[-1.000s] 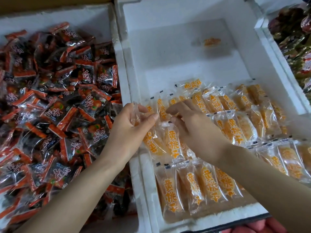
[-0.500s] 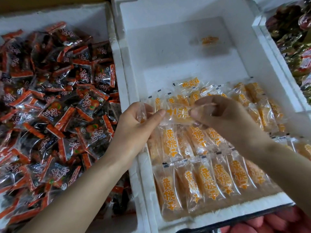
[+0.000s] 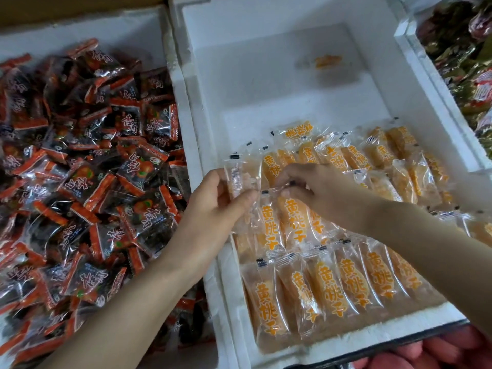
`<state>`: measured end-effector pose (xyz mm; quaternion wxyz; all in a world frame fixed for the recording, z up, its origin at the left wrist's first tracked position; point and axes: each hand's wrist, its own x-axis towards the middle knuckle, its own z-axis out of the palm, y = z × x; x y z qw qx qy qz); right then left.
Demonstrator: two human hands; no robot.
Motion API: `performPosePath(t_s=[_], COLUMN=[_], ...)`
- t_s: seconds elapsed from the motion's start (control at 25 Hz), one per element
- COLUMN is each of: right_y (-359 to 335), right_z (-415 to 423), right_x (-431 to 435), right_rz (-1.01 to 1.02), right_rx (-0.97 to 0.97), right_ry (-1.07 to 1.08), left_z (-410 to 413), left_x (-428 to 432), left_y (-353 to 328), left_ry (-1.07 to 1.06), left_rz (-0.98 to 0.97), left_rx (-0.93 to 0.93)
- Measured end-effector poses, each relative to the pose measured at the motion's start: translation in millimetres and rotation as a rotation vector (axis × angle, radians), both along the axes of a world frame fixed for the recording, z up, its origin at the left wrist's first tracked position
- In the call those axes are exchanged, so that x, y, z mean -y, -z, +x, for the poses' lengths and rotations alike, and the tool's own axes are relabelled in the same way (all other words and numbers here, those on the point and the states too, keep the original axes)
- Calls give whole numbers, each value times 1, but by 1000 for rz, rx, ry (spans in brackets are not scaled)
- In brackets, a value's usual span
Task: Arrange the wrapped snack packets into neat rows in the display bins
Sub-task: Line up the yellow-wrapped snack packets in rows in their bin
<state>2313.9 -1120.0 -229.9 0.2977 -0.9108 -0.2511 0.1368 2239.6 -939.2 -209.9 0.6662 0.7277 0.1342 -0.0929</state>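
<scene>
Clear packets of orange dried fruit lie in rows in the near half of a white foam bin [image 3: 266,75]. The front row [image 3: 327,286] is neat; the rows behind it overlap loosely. My left hand [image 3: 213,206] pinches a clear packet [image 3: 241,179] at the bin's left wall, thumb on its lower part. Just to its right, my right hand [image 3: 316,190] pinches the top seal of an orange packet [image 3: 290,217] in the middle row. One stray orange packet [image 3: 326,61] lies alone at the far end of the bin.
A second foam bin [image 3: 80,27] on the left holds a loose heap of red-and-black packets [image 3: 87,169]. A third bin at the right edge holds dark green and red packets [image 3: 468,62]. Pink packets [image 3: 436,352] show below the middle bin's front wall.
The packet my right hand held up crosswise half a second ago is now down in the middle row. My right hand dropped and moved left; my left hand stayed at the bin's left wall.
</scene>
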Motion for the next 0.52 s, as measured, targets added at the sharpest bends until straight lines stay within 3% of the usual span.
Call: performPosePath(t_s=[0.16, 0.24, 0.32, 0.4, 0.52], right_y=[4, -4, -17, -29, -30], right_z=[-5, -13, -24, -33, -30], right_x=[-4, -6, -8, -9, 7], right_rz=[-11, 126, 410, 566, 681], right_rx=[110, 128, -109, -307, -368], right_ry=[-10, 102, 220, 256, 466], left_z=[4, 5, 7, 10, 23], left_x=[-1, 0, 6, 19, 45], left_y=[1, -1, -1, -4, -6], left_ry=[-13, -8, 12, 110, 216], left_rz=[60, 39, -18, 78, 242], left_rx=[59, 64, 69, 140, 253])
